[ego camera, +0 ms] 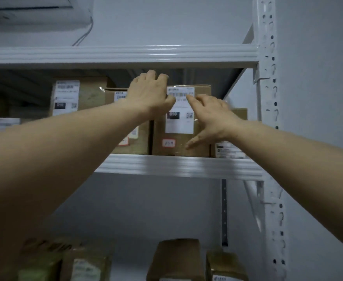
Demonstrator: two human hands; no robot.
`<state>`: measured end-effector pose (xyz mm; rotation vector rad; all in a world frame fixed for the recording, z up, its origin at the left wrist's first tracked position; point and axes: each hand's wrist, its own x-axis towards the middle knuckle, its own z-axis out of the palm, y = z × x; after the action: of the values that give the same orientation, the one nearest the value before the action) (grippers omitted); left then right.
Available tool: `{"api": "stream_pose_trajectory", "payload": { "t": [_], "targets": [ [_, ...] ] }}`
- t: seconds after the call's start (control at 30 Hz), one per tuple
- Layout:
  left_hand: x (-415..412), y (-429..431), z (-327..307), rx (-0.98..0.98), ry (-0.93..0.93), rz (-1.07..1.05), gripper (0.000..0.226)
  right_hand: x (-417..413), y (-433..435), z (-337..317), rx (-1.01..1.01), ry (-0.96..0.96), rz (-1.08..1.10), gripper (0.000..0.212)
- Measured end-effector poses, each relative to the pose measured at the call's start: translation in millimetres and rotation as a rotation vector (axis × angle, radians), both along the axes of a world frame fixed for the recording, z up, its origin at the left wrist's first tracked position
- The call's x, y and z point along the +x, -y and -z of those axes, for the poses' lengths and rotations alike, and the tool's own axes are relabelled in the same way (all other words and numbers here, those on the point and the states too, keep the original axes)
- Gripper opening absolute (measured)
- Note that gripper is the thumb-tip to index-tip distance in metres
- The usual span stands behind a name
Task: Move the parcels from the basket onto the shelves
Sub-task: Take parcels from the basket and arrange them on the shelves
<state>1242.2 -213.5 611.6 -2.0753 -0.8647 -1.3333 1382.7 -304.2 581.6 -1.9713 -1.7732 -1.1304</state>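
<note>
You stand facing a grey metal shelf (178,166), both bare arms stretched up and forward. The parcel (160,138), a plain brown cardboard box, stands on end at the shelf's front edge, its long axis running from 12 to 6 o'clock. A smooth white shipping label (179,122) covers much of its front face.

Your left hand (149,94) is at the box's 11 o'clock corner, fingers curled over the top edge and thumb on the front. Your right hand (211,116) lies spread on the face at 3 o'clock, fingers straight, gripping nothing.

Both hands meet the box, so any push goes straight ahead, deeper into the shelf. Another carton (135,142) sits close at its 9 o'clock, and a lower one (229,151) at its 3 o'clock.
</note>
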Motion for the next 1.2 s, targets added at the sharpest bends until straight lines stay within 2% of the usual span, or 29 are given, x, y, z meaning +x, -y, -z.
{"api": "stream_pose_trajectory", "payload": {
  "t": [0.17, 0.37, 0.53, 0.83, 1.03, 1.2],
  "targets": [
    [-95, -3, 61, -0.048, 0.005, -0.223, 0.051, -84, -48, 36, -0.023, -0.019, -0.336, 0.120],
    [-230, -15, 157, -0.380, -0.038, -0.571, 0.056, -199, -101, 112, -0.194, -0.004, -0.581, 0.119],
    [-343, -12, 235, -0.655, -0.049, -0.752, 0.059, -309, -128, 175, -0.371, 0.038, -0.681, 0.118],
    [-573, -8, 384, -1.069, 0.152, -0.959, 0.068, -551, -180, 302, -0.702, 0.046, -0.856, 0.097],
    [-706, 4, 458, -1.277, 0.253, -1.093, 0.065, -701, -203, 379, -0.891, 0.057, -0.990, 0.094],
    [-793, -8, 509, -1.357, 0.358, -1.182, 0.066, -797, -227, 436, -0.986, 0.108, -1.022, 0.090]
  ]
}}
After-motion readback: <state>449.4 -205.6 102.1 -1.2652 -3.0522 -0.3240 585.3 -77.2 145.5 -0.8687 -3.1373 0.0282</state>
